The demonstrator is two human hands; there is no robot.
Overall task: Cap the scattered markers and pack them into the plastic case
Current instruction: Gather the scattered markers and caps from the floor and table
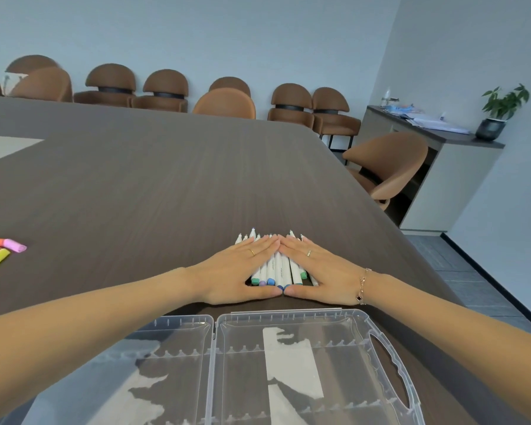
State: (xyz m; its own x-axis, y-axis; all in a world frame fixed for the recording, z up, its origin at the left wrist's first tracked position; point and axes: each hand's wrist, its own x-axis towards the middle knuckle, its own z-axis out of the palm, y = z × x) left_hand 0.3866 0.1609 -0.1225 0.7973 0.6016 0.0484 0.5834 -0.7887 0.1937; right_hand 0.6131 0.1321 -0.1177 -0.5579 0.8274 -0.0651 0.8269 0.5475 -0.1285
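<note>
The table [166, 179] fills most of my frame, dark wood grain, with wide bare room above and to the left of the hands; its right edge slants down the right side, fairly near my right arm. At the bottom centre the plastic case [288, 363] lies open with nothing in its slots, its far rim just below my thumbs. Just above it sits the bundle of markers [278, 269], side by side, white tips pointing up-frame, coloured ends toward me. My left hand [242, 268] and right hand [322, 271] lie flat on the bundle, fingers straight and pressed together, thumbs and fingertips meeting in a triangle; neither grip pinches anything. I judge the pens could roll or fan out if I press unevenly, and bare tips could mark the table. Some highlighters [0, 250] lie at the left edge.
</note>
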